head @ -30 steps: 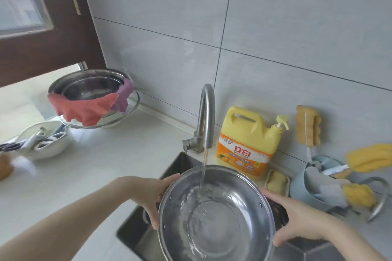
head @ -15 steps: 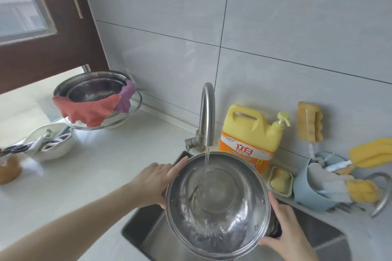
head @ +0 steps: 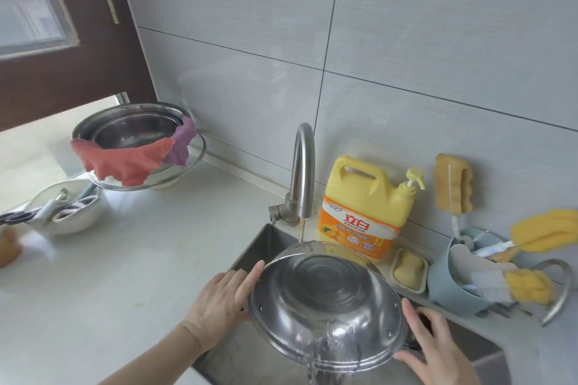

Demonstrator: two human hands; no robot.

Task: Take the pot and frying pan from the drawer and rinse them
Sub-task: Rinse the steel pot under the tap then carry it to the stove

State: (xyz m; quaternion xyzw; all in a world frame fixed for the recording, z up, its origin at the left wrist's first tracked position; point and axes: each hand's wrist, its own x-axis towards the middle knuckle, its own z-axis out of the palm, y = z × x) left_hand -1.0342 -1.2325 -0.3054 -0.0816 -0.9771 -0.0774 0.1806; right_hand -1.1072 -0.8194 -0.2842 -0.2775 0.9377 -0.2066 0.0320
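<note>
A stainless steel pot (head: 325, 306) is tilted steeply toward me over the sink (head: 269, 247), its inside facing the camera, and water spills from its near rim. My left hand (head: 219, 300) holds its left side, fingers curled round the handle there. My right hand (head: 438, 350) grips the dark handle on its right side. Water runs from the tap (head: 301, 172) onto the pot's far rim. No frying pan is in view.
A yellow detergent jug (head: 366, 206) and a soap dish (head: 408, 269) stand behind the sink. A blue holder (head: 447, 284) with sponges and brushes is at right. On the counter at left are stacked metal bowls with cloths (head: 134, 141) and a white bowl with utensils (head: 67, 212).
The pot has tipped from nearly level to steeply tilted toward me, and the water inside now pours out over its near rim. Both hands turned with it.
</note>
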